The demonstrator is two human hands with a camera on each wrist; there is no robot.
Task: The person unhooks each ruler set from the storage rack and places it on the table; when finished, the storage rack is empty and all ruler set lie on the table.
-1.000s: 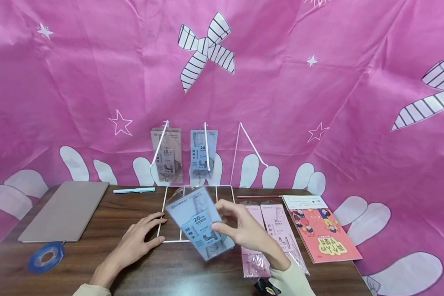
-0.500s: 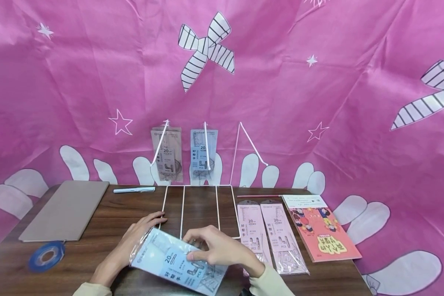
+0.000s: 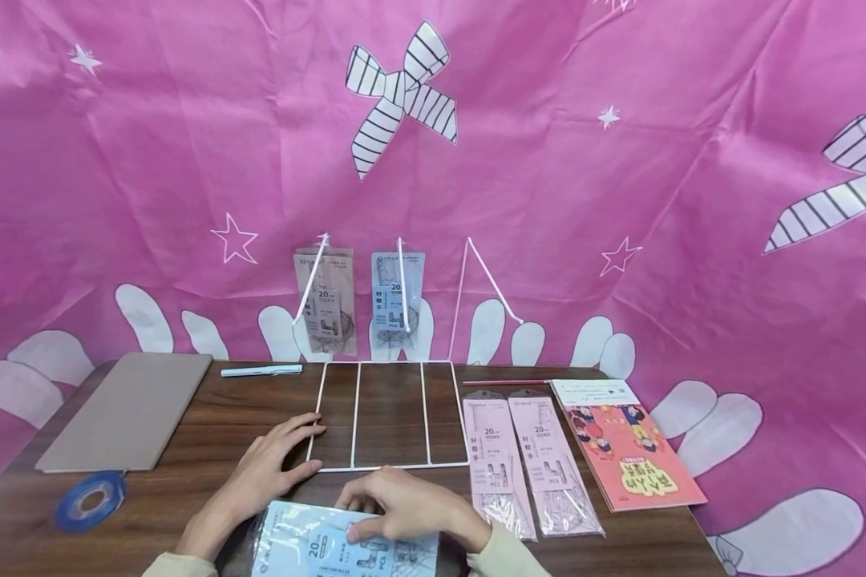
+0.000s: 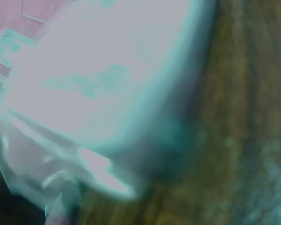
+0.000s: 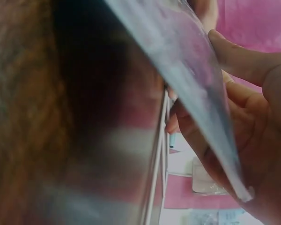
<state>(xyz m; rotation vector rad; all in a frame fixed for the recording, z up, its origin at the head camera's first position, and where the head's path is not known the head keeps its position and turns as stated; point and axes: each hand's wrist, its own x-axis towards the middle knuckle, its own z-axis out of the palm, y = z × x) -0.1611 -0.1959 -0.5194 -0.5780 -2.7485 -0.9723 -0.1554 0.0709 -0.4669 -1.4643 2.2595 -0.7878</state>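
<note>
Pinched between the thumb and fingers of my right hand [image 3: 404, 505] is a blue-carded plastic packet [image 3: 292, 533], lying sideways low at the front of the table; its lower part leaves the head view. Close up, the packet [image 4: 89, 65] fills much of the left wrist view, blurred. My left hand [image 3: 263, 461] lies on the table, fingertips at the left side of the white wire rack [image 3: 390, 467]. A grey-carded packet [image 3: 325, 320] hangs on the rack's left hook, and another blue-carded packet [image 3: 388, 276] on its middle hook. The right hook [image 3: 494, 283] is bare.
Two pink-carded packets [image 3: 492, 457] lie right of the rack, beside a red book [image 3: 638, 457]. A thin red stick [image 3: 505, 383] lies behind them. Leftward are a grey notebook [image 3: 126, 413], a blue tape roll [image 3: 67, 510] and a light-blue pen [image 3: 262, 370]. Pink cloth [image 3: 548, 184] hangs behind.
My right hand has brought the blue-carded packet from over the rack's base down toward the table's front, turning it sideways. My left hand stays at the rack.
</note>
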